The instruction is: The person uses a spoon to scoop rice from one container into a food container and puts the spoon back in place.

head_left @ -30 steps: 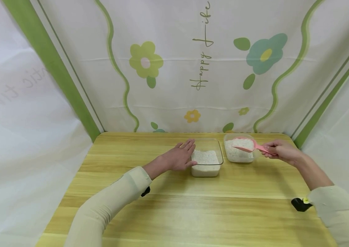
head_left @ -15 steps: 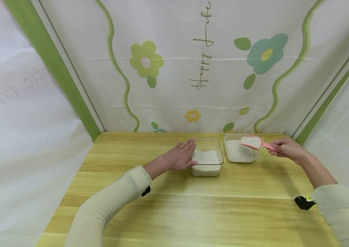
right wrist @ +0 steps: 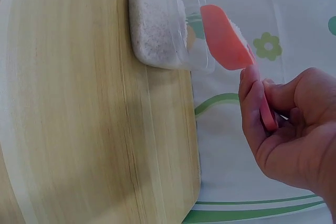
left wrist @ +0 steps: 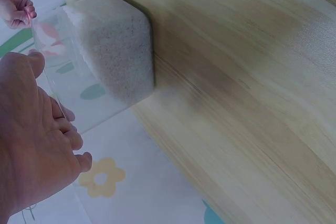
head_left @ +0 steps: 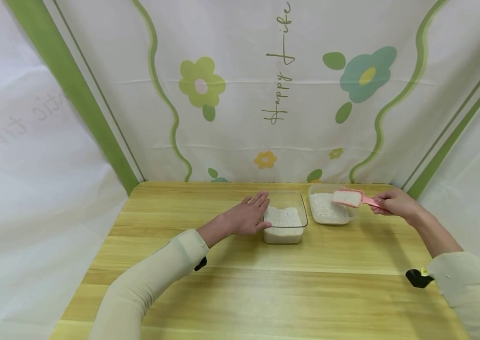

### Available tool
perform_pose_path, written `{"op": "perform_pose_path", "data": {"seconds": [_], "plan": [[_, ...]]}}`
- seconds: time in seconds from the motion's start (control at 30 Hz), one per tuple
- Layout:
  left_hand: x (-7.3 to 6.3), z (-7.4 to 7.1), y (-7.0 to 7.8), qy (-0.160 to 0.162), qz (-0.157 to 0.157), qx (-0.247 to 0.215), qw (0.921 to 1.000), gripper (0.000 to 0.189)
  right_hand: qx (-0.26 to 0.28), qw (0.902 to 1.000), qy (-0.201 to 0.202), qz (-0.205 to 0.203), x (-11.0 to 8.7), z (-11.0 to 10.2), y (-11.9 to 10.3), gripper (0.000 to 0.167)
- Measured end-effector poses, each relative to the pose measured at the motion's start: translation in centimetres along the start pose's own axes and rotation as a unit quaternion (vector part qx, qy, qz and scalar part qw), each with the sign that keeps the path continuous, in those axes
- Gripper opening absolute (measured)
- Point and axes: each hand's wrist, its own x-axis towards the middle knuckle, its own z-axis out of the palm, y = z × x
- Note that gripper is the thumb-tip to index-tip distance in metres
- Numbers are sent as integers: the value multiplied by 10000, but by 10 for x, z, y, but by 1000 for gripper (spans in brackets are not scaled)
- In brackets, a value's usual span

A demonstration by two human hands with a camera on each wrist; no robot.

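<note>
My left hand (head_left: pixel 248 217) lies against the left rim of a clear rectangular container (head_left: pixel 283 235), its fingers extended along the edge. White grains that look like rice (left wrist: pixel 118 45) fill the lower part of this container. With thumb and fingers, my right hand (head_left: pixel 395 206) grips the handle of a pink scoop (right wrist: pixel 223 38). The scoop's bowl carries a heap of the white grains (head_left: pixel 347 196) and hovers above the right side of a second clear container (head_left: pixel 329 220). More of these grains (right wrist: pixel 152 22) lie in that second container.
Both containers stand side by side, a small gap apart, near the back edge of the wooden table (head_left: pixel 240 293). A white curtain with printed flowers (head_left: pixel 240 132) hangs behind the table. Side curtains (head_left: pixel 31 189) flank it.
My right hand has drawn the loaded scoop to the right over the second container, then tilted its bowl slightly. My left hand has stayed in place on the first container.
</note>
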Motion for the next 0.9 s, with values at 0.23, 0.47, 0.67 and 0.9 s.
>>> {"op": "perform_pose_path", "data": {"seconds": [0.23, 0.47, 0.67, 0.9], "plan": [[1, 2, -1, -7, -16, -41, 10000, 80, -153, 9999, 26, -27, 2, 0, -3, 39], [1, 2, -1, -8, -11, -49, 10000, 80, -218, 9997, 54, 81, 2, -1, -6, 43], [1, 1, -1, -36, -2, -15, 10000, 81, -271, 9995, 106, 89, 3, -3, -6, 44], [1, 1, -2, -57, 36, -36, 10000, 81, -450, 9989, 113, 49, 1, -4, -9, 42]]}}
